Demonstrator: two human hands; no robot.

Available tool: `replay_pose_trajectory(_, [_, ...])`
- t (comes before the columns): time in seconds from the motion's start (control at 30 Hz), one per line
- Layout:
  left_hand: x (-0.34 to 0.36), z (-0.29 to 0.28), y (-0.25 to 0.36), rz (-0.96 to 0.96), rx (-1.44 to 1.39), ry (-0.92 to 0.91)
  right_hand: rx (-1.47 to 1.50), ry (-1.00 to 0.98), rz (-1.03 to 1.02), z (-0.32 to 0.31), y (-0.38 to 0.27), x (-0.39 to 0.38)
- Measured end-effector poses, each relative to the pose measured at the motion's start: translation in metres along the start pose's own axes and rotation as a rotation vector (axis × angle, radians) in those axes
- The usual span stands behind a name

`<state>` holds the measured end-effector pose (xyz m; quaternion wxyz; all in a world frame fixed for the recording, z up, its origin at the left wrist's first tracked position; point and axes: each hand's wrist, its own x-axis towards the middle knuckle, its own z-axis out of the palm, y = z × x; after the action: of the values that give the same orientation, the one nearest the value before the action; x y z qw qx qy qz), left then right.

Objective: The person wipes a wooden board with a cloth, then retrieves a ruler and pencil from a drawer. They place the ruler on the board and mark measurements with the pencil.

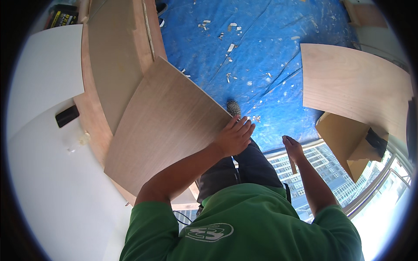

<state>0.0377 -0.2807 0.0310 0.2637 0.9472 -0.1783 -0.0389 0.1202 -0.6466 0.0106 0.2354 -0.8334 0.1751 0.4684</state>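
Observation:
A wood-grain board (174,117) lies at a slant in front of me, partly over a wooden frame. My left hand (235,138) rests at its right corner, palm down, fingers stretched out across the edge. Off to the right, away from the board, my right hand (293,149) is closed around a thin brown strip (292,165). The strip looks like wood; its exact kind is unclear, and the fingers hide part of it.
Blue sheeting (270,26) strewn with scraps covers the floor. A pale wooden panel (352,80) and an open cardboard box (342,135) are at right, near a window (326,165). A black phone (67,116) lies on the white surface (48,169) at left.

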Motion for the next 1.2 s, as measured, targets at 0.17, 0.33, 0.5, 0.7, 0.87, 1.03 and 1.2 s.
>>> replay_pose_trajectory(0.17, [0.008, -0.049, -0.098, 0.003, 0.072, -0.189, -0.027, 0.026, -0.032, -0.001, -0.003, 0.004])
replay_pose_trajectory(0.33, [-0.012, -0.130, -0.205, -0.072, 0.367, -0.144, -0.035, 0.014, -0.008, -0.010, -0.002, 0.005])
replay_pose_trajectory(0.5, [-0.022, -0.189, -0.261, -0.402, 0.557, -0.297, -0.088, 0.037, -0.072, -0.021, 0.006, 0.008])
replay_pose_trajectory(0.7, [-0.027, -0.130, -0.216, -0.400, 0.493, -0.141, -0.062, 0.024, 0.004, -0.026, 0.006, 0.018])
replay_pose_trajectory(0.87, [-0.037, -0.023, -0.080, -0.315, 0.110, 0.028, -0.100, 0.023, -0.064, -0.028, -0.002, 0.027])
replay_pose_trajectory(1.03, [-0.038, 0.040, 0.057, 0.242, -0.567, -0.401, -0.294, 0.066, -0.159, -0.037, -0.035, 0.024])
replay_pose_trajectory(1.2, [-0.056, 0.030, 0.030, -0.382, -0.481, 0.080, -0.233, -0.035, -0.247, -0.051, -0.082, 0.028])
